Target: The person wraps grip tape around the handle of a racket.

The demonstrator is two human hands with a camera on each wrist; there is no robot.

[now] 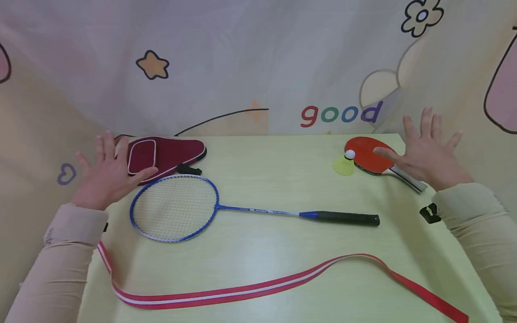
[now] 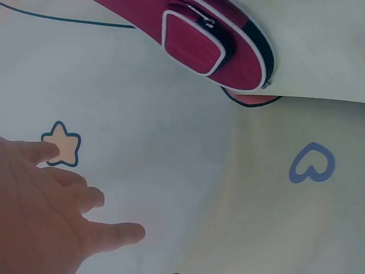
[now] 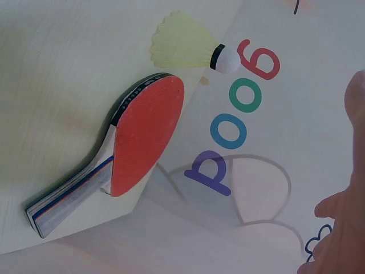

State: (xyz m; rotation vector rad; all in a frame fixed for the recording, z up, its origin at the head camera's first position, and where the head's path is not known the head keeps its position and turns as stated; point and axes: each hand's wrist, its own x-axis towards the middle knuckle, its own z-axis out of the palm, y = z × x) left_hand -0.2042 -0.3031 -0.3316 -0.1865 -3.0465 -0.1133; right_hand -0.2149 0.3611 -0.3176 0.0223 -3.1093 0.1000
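My left hand, fingers spread, is held up at the table's left side and overlaps the dark red zip case in the head view. In the left wrist view that case lies apart from the fingers. My right hand is raised with fingers spread over the back right corner, holding nothing. Beneath it in the head view lies a red table tennis paddle, with a yellow shuttlecock at its left edge. A blue badminton racket lies mid-table, its black handle pointing right.
A red and white striped ribbon runs along the front of the table. A small black item sits between case and racket. Behind the table hangs a printed cloth with the word "good".
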